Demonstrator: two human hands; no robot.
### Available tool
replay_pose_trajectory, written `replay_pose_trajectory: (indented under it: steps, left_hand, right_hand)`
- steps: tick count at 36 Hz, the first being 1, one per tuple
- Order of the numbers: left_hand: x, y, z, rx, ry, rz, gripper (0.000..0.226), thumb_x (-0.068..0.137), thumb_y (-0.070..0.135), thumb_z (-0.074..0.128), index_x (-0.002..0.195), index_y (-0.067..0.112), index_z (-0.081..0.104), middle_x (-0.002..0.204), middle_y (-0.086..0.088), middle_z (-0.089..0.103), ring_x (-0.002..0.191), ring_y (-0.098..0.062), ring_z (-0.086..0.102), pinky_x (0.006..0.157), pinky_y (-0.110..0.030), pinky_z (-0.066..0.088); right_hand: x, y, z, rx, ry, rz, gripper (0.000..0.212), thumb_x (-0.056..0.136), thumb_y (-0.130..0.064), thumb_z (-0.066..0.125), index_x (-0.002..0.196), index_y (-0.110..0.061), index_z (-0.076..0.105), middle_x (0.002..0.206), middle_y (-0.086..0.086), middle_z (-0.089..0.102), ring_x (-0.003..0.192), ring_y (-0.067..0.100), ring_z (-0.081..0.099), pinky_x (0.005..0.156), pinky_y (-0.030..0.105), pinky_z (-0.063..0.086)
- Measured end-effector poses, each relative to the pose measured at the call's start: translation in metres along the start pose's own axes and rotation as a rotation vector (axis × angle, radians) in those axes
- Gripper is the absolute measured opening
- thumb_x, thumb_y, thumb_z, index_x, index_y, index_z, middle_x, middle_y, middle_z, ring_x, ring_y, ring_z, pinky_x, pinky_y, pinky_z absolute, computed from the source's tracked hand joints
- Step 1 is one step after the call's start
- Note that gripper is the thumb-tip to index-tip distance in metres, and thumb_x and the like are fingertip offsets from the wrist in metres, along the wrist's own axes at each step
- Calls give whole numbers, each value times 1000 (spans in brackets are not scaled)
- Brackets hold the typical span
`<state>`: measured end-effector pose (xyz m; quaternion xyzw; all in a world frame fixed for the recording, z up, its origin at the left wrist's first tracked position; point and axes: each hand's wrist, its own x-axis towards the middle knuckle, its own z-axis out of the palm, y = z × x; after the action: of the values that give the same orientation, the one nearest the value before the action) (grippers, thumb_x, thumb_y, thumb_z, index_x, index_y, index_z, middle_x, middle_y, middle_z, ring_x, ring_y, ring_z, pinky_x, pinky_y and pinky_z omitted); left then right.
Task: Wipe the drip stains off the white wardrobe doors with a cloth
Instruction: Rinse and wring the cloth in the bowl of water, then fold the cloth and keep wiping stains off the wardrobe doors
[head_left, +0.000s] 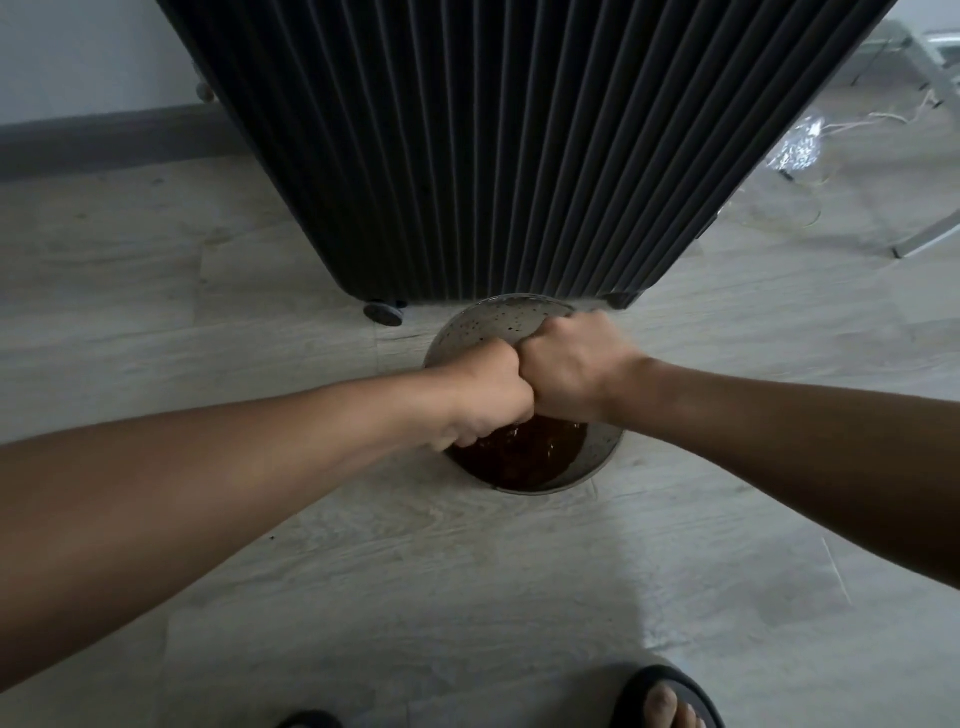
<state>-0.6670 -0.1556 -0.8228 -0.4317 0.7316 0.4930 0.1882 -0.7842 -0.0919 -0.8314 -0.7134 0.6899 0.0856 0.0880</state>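
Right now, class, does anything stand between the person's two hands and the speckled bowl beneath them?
Nothing visible does. The left hand and right hand, clenched together, hang directly over the speckled bowl of dark liquid. The ribbed black suitcase stands behind the bowl, not between. No cloth shows.

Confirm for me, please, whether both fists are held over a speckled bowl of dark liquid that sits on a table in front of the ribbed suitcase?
Not quite: the head view shows the bowl sitting on the pale floor, not on a table. The rest holds: the left hand and right hand are fisted over it, with dark liquid inside and the ribbed suitcase behind.
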Motion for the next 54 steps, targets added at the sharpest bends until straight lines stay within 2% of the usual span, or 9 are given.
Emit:
replay_pose_trajectory:
  steps: [5, 11, 20, 30, 36, 39, 43, 50, 54]
  left_hand:
    - [-12, 1, -2, -243, -135, -81, 16, 91, -7, 56, 92, 8, 50, 57, -1, 37, 40, -8, 29, 40, -20, 21]
    - [-23, 1, 1, -401, -242, -128, 26, 90, -9, 54, 78, 12, 46, 50, 2, 33, 39, -7, 24, 37, -17, 17]
    - [-35, -4, 3, -531, -359, -121, 49, 91, -10, 50, 59, 22, 33, 52, 4, 23, 36, -6, 19, 36, -14, 14]
    - [-41, -10, -16, -185, -302, 58, 14, 97, 23, 64, 103, 11, 57, 70, 1, 47, 52, -8, 41, 47, -24, 30]
    - [-13, -35, -53, 2, -37, 265, 14, 99, 30, 67, 107, 19, 69, 83, 9, 65, 68, 4, 60, 60, -15, 43]
    - [-17, -49, -59, -155, 88, 305, 24, 89, 20, 80, 110, 20, 70, 94, 8, 71, 80, 2, 67, 68, -16, 49]
    - [-55, -52, -60, -398, 215, 247, 33, 80, 15, 88, 109, 18, 72, 96, 8, 74, 85, 3, 69, 70, -13, 51]
    - [-219, -10, -125, -1194, 141, 89, 24, 69, 18, 92, 88, 14, 78, 100, -14, 74, 99, -32, 69, 93, -50, 55]
    - [-322, 38, -189, -1384, 216, -6, 31, 79, 23, 72, 101, 1, 67, 101, -16, 75, 96, -29, 73, 77, -38, 62]
  right_hand:
    - [2, 9, 7, -38, 84, -124, 34, 95, -45, 44, 105, -22, 67, 97, 4, 70, 84, 29, 67, 66, 32, 46]
    - [1, 17, 26, 122, 392, -312, 29, 81, -35, 44, 65, -15, 59, 51, 3, 57, 40, 26, 55, 42, 26, 35]
    - [1, 19, 33, 197, 482, -467, 23, 89, -22, 62, 68, -16, 55, 55, 2, 55, 43, 26, 53, 38, 33, 43]
    - [-11, 9, 15, 227, 417, -269, 10, 73, -25, 65, 71, -17, 60, 58, 1, 59, 46, 26, 56, 44, 30, 41]
    - [-4, 15, 1, 590, -106, 15, 27, 87, -40, 74, 104, -37, 54, 95, -16, 61, 90, 6, 59, 79, 34, 49]
    - [2, 8, -19, 728, -114, 77, 37, 85, -37, 79, 115, -36, 57, 107, -16, 62, 96, 4, 60, 85, 34, 53]
    - [-8, 0, -65, 1170, -188, 240, 28, 87, -16, 79, 110, -26, 66, 91, -5, 74, 68, 11, 71, 57, 26, 59]
    - [-54, -44, -222, 1727, -367, 505, 56, 71, -39, 85, 109, 1, 74, 115, 24, 72, 111, 41, 68, 104, 51, 52]
    - [-65, -87, -341, 1865, -350, 604, 97, 58, -51, 95, 122, 11, 59, 124, 34, 62, 115, 46, 62, 100, 53, 52]
